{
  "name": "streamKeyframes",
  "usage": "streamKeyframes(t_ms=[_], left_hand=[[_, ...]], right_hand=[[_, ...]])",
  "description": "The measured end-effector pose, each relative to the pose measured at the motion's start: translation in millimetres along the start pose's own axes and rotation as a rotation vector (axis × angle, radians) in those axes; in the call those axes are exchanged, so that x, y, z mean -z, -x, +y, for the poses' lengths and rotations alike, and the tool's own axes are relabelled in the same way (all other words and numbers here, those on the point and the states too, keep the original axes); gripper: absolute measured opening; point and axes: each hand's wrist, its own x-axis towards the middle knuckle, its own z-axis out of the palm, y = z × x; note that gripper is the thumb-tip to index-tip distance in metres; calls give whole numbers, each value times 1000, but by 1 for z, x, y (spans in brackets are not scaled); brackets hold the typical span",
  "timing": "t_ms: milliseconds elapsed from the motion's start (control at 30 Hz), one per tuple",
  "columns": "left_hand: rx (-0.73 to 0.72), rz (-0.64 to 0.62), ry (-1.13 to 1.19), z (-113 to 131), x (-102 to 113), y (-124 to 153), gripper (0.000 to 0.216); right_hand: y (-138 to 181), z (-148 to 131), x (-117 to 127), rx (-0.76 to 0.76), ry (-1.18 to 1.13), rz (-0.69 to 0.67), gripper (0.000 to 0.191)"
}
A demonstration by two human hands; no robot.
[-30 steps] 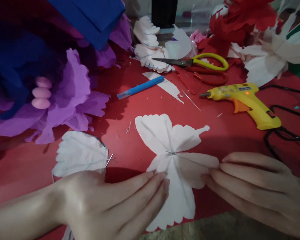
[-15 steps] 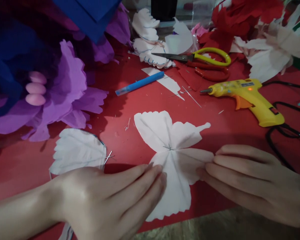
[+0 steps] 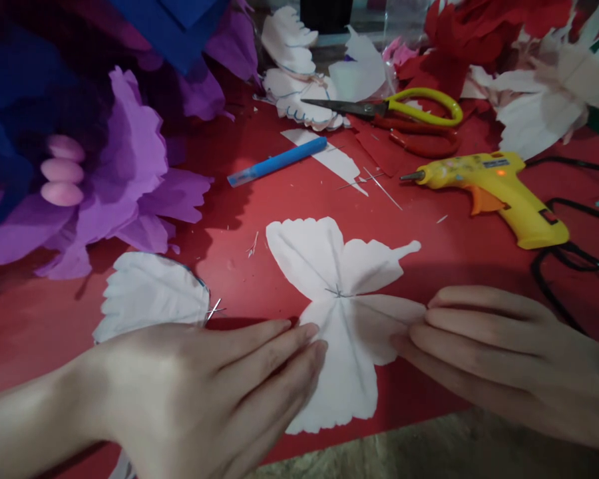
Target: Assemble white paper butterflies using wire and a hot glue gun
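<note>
A white paper butterfly (image 3: 349,359) with scalloped edges and grey creases lies on the red tabletop; thin wires cross at its middle. My left hand (image 3: 204,392) is closed on its lower left wing, fingers side by side, the thumb hidden. At the tip of the lower right wing, my right hand (image 3: 504,359) pinches the paper between thumb and fingers. Partly behind my left wrist lies a white paper wing piece (image 3: 152,293) with a blue outline. Small crossed wires (image 3: 214,309) stick out at its right side.
A yellow glue gun (image 3: 489,179) with an orange light and black cord lies right. Scissors (image 3: 424,106), a blue pen (image 3: 277,161), loose wires (image 3: 383,189) and white cutouts (image 3: 299,93) are farther back. Purple paper flowers (image 3: 124,159) fill the left; red paper (image 3: 479,40) is piled at the back right.
The view has shifted slightly, so most things sit a little higher in the picture. Both hands keep their places on the paper butterfly.
</note>
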Motion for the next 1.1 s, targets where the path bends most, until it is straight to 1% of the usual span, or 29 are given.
streamKeyframes(t_ms=[100,167,233,300,333,400,467,633,767,833,967,1100], left_hand=[[30,-26,-28,6,2,-2,43],[152,-31,-63,12,2,-7,41],[139,-25,-50,18,1,-15,41],[109,14,-16,22,-1,-24,39],[130,27,-7,23,-2,-28,38],[192,-21,-15,24,-5,-33,39],[230,-75,-40,24,-7,-34,46],[231,-130,-63,23,-12,-30,52],[227,-136,-50,23,-15,-29,51],[221,-133,-49,23,-16,-28,51],[237,-118,-91,25,-16,-28,48],[235,-125,-117,25,-14,-28,46]], right_hand=[[1,-1,-1,-13,12,0,32],[1,-2,-1,-21,13,12,31],[1,-2,-1,-17,2,24,30],[1,-2,-1,-16,-13,31,33],[0,-2,-1,-15,-18,27,35],[0,-1,-1,-5,-8,22,37],[-1,-1,-2,14,6,21,36],[0,0,-4,18,-32,40,33],[1,4,-5,-51,-82,121,25],[1,7,-7,-111,-75,141,26],[-3,12,-9,-232,-50,116,38],[-7,14,-10,-258,-24,95,38]])
